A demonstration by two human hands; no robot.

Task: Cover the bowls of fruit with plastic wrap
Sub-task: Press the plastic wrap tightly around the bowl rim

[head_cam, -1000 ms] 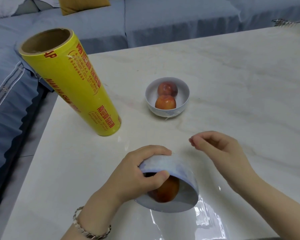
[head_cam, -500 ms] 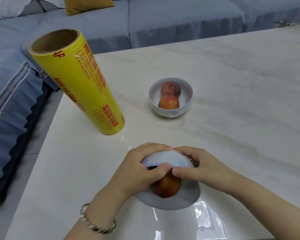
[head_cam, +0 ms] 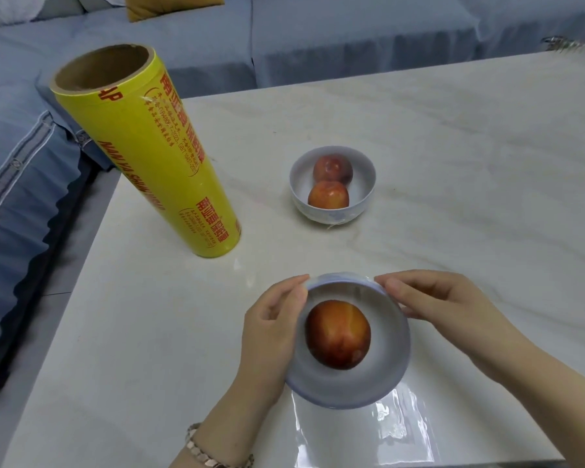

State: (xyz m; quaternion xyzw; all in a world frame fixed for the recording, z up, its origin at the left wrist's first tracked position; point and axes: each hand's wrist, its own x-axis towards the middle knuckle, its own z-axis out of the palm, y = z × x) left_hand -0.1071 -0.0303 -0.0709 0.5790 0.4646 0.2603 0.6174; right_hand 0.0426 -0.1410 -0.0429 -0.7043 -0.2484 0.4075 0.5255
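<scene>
A white bowl [head_cam: 345, 383] with one red-orange fruit [head_cam: 337, 333] is tipped toward me near the table's front edge. My left hand [head_cam: 272, 329] grips its left rim and my right hand [head_cam: 443, 304] grips its right rim. Clear plastic wrap [head_cam: 395, 430] lies on the table under and in front of the bowl, and a thin film shows at the far rim. A second white bowl [head_cam: 363, 201] with two fruits stands farther back, with wrap over it. A tall yellow roll of plastic wrap [head_cam: 156, 157] stands upright at the left.
The white marble table [head_cam: 453, 163] ends close on the left and at the back. A blue-grey sofa [head_cam: 318, 35] runs behind and along the left side. A metal object [head_cam: 559, 43] shows at the far right corner.
My right hand came in from the air and took the bowl's right rim. The bowl turned from facing away and down to showing its opening and fruit toward me.
</scene>
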